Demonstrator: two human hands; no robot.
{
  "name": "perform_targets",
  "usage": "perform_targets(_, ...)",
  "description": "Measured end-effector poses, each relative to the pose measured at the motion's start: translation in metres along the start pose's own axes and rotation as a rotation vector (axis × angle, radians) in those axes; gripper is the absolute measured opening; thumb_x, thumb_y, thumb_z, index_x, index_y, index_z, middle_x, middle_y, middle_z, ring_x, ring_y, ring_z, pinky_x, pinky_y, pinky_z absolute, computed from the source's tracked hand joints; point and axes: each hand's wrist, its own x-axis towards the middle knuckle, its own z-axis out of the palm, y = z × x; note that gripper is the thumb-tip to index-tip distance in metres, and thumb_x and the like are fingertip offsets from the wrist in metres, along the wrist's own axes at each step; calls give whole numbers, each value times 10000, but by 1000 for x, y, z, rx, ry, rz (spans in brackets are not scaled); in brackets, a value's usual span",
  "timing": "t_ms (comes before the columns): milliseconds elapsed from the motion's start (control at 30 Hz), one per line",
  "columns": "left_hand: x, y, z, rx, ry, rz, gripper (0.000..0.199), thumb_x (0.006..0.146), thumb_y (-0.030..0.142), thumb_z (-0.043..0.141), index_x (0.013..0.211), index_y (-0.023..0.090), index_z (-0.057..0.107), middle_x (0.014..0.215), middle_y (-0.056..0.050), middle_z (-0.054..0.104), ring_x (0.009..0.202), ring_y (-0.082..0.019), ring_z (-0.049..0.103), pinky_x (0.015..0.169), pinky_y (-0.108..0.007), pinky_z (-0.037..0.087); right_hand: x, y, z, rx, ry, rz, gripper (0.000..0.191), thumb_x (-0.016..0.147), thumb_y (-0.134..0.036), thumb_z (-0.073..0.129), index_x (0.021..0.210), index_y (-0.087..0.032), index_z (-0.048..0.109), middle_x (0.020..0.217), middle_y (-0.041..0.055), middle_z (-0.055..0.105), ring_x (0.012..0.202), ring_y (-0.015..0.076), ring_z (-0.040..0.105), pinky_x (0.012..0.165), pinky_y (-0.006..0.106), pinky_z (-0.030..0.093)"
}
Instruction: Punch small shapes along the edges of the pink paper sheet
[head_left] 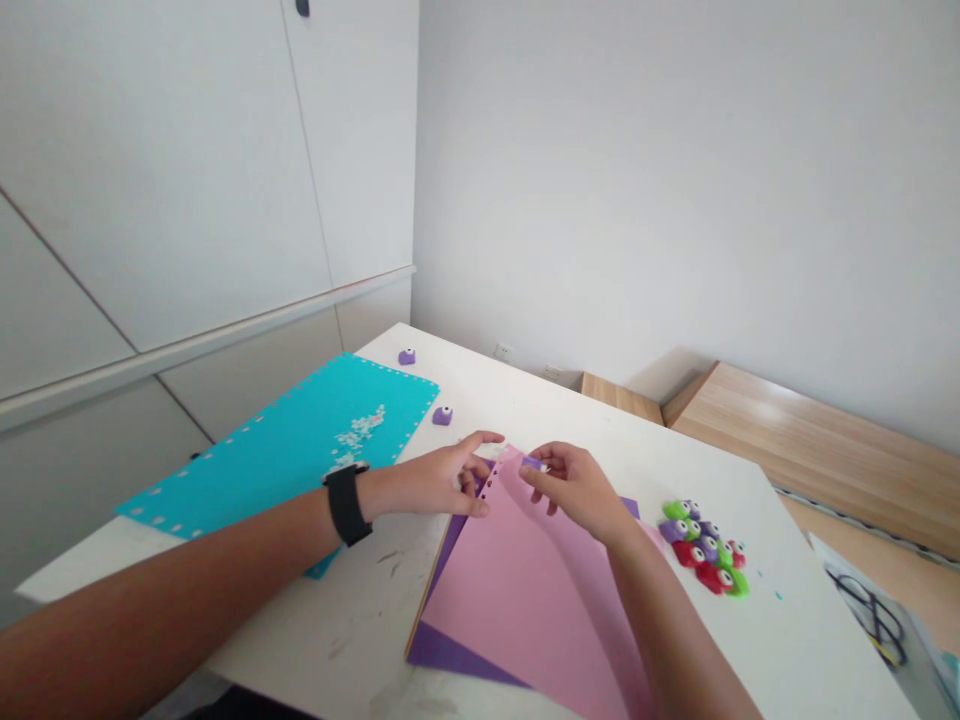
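The pink sheet (pixel 525 590) lay aslant over purple paper (pixel 457 655) on the white table (pixel 360 620), and its likeliest trouble was slipping; the left hand (pixel 461 482) was beside its far left edge with thumb and forefinger spread wide and the other fingers curled, nothing visible in its grasp, and it did not clearly pin the paper. The right hand (pixel 574 485) was mostly closed, pinching a small purple item (pixel 532 463), apparently a paper punch, between thumb and fingers over the sheet's far end; a push there could have skewed the layers, and a careless setting of the punch could have run into the row of small holes (pixel 491 482) near the corner or torn the narrow margin.

The left forearm (pixel 247 570), with its black wristband (pixel 346 505), crossed the near part of the turquoise sheet (pixel 262 450); a backward sweep could have scattered the loose pale cutouts (pixel 360 435) heaped there. The right forearm (pixel 667 620) reached over the pink sheet and hid part of its right side; an outward swing could have knocked the cluster of coloured punches (pixel 705 550) to its right. Two purple punches (pixel 442 415) stood beyond the left hand, the farther one near the table's far edge; wooden furniture (pixel 810 430) stood past the table to the right, clear of both hands.
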Motion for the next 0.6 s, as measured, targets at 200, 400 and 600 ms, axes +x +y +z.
perform_targets(200,-5,18,10,108,81,194,590,841,357,731,1367,267,481,977,-14,707,797,-152,617,736,-259,454,2,7,51,169,74,23,417,831,-520,690,1046,-170,617,742,26,685,499,128,570,402,221,399)
perform_targets(400,1,3,14,144,175,204,316,880,326,681,1169,210,625,1015,-28,698,847,-165,621,766,-257,444,3,13,49,-92,200,-119,385,852,-542,680,1030,-205,626,840,39,717,704,181,649,635,295,503)
perform_targets(600,7,-8,14,-118,87,169,352,866,370,708,1157,197,614,924,-4,656,832,-145,612,760,-256,450,8,25,13,-438,286,-282,366,933,-426,577,1229,-216,628,1122,94,718,1117,267,607,942,404,459)
